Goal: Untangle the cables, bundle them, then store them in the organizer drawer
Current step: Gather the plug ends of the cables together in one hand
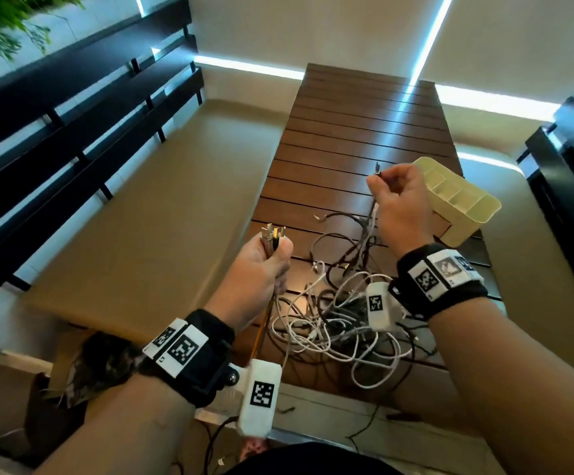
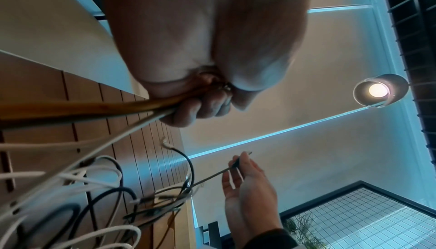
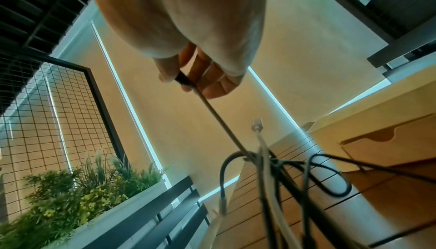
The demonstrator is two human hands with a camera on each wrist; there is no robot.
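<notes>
A tangle of white and dark cables [image 1: 340,313] lies on the near end of a brown slatted table [image 1: 357,132]. My left hand [image 1: 265,265] is raised at the table's left edge and grips a bunch of cable plugs [image 1: 272,234], metal ends up; the cables [image 2: 94,107] trail down from my fist. My right hand [image 1: 398,197] is lifted over the table and pinches the plug end of a dark cable [image 1: 377,171] between thumb and finger. That cable [image 3: 212,111] runs taut down into the tangle. A cream organizer [image 1: 457,200] with compartments sits just right of my right hand.
A beige bench or floor surface [image 1: 148,214] lies left of the table, with dark slats [image 1: 73,132] beyond it. More loose cables [image 1: 217,437] hang below the table's near edge. A pale wooden drawer front [image 3: 387,146] shows in the right wrist view. Dark shelving [image 1: 573,159] stands at right.
</notes>
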